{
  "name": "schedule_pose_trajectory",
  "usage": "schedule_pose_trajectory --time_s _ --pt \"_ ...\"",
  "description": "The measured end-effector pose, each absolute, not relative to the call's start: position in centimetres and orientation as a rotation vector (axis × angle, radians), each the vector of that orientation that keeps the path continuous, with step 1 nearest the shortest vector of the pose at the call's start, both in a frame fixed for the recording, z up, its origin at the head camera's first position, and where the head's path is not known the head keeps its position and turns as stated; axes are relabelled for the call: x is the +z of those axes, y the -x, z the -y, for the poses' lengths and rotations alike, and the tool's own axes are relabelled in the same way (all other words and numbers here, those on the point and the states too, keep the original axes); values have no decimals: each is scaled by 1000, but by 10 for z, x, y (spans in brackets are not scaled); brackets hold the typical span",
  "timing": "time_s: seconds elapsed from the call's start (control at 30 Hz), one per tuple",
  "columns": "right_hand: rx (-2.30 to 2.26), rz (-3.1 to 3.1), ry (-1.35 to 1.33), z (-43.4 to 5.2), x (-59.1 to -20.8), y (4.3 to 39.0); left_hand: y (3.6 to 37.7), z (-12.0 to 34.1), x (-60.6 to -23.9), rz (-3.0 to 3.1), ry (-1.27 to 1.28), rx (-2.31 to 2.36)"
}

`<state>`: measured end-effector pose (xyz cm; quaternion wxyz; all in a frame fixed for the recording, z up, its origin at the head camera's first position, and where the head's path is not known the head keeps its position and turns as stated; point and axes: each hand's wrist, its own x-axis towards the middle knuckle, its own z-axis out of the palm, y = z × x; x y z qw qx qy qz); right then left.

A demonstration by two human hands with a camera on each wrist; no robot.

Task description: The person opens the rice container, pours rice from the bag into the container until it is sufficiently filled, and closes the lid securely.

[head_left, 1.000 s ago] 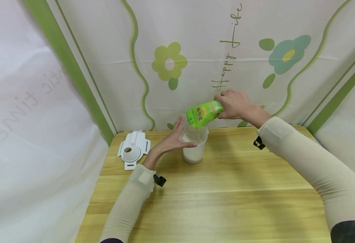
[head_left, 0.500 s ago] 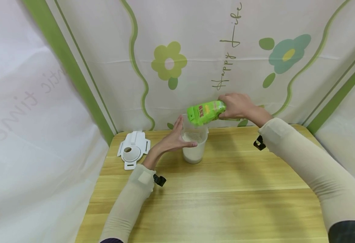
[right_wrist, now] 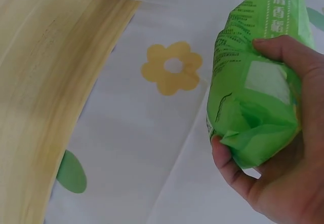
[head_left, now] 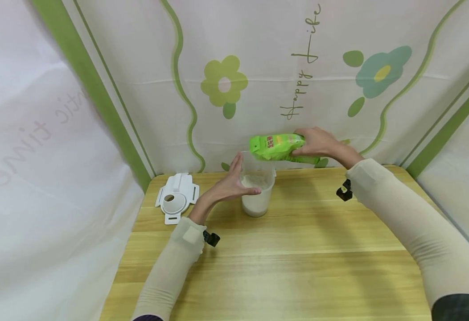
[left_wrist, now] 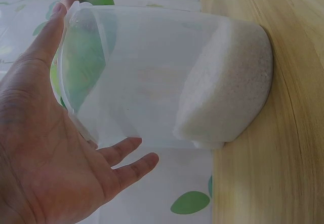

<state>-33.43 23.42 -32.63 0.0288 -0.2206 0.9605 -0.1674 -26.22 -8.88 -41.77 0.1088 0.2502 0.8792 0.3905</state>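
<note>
A tall clear plastic container (head_left: 271,183) stands upright on the table near its back edge. White rice (left_wrist: 228,82) fills its lower part, the surface sloping. My left hand (head_left: 231,185) holds the container near the rim, thumb on one side and fingers on the other. Above it, my right hand (head_left: 318,141) grips a green rice bag (head_left: 278,147) by its rear end. The bag lies nearly level, its front end over the container's mouth. In the right wrist view, thumb and fingers wrap the bag's folded end (right_wrist: 260,133). No falling grains are visible.
A white plastic lid (head_left: 176,198) with a round hole lies at the table's back left. Behind the wooden table (head_left: 282,267) hangs a flower-printed white curtain (head_left: 258,89), close to the container and the bag. More curtain hangs at both sides.
The bag has swung from a downward tilt to nearly level, and my right hand has shifted slightly right and down. My left hand and the container stay in place.
</note>
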Motion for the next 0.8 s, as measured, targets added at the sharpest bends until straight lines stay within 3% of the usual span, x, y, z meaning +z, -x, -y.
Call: schedule_pose_trajectory --time_s 0.8 --pt "-714 -2918 644 -269 -335 328 261 88 -416 -2598 -729 1135"
